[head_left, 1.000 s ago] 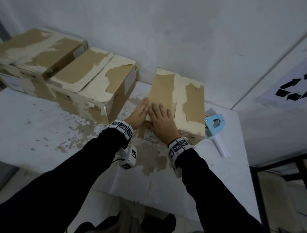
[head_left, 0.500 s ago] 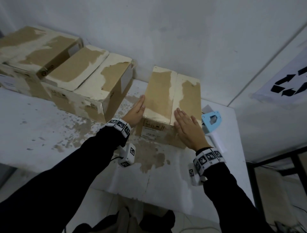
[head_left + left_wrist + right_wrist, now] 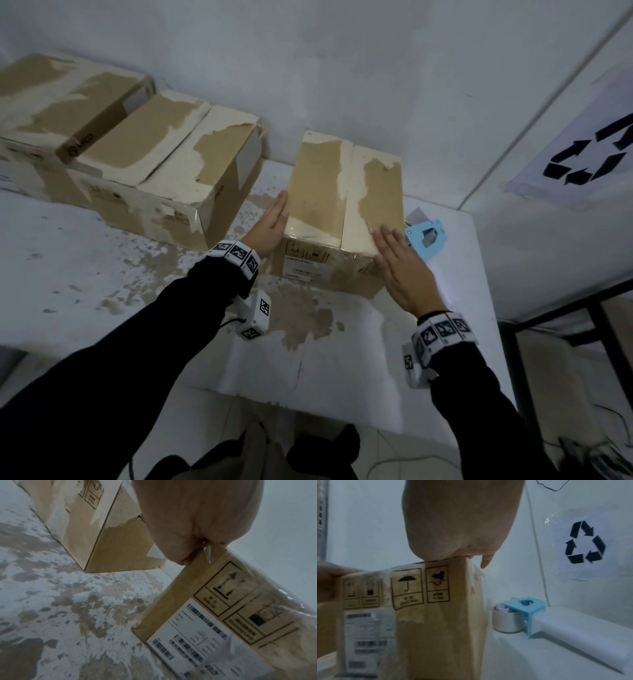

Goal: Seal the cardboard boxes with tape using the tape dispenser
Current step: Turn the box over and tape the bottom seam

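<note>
A small cardboard box (image 3: 329, 192) with torn, whitish flaps stands on the white table (image 3: 102, 267), its two top flaps closed along a middle seam. My left hand (image 3: 270, 226) lies flat with straight fingers against the box's left side near the top edge (image 3: 193, 555). My right hand (image 3: 400, 267) is flat at the box's front right corner, palm on the top edge (image 3: 458, 557). A tape dispenser (image 3: 426, 238) with a blue frame, white handle and a tape roll (image 3: 506, 620) lies on the table just right of the box.
Two larger worn cardboard boxes (image 3: 178, 171) (image 3: 58, 102) stand in a row at the left against the wall. A recycling sign (image 3: 589, 154) hangs on the right wall. The table's right edge (image 3: 486, 308) borders a dark metal frame (image 3: 561, 315).
My right hand slid off the box's left flap to its front right corner. My left hand moved from the near edge to lie flat along the box's left side.
</note>
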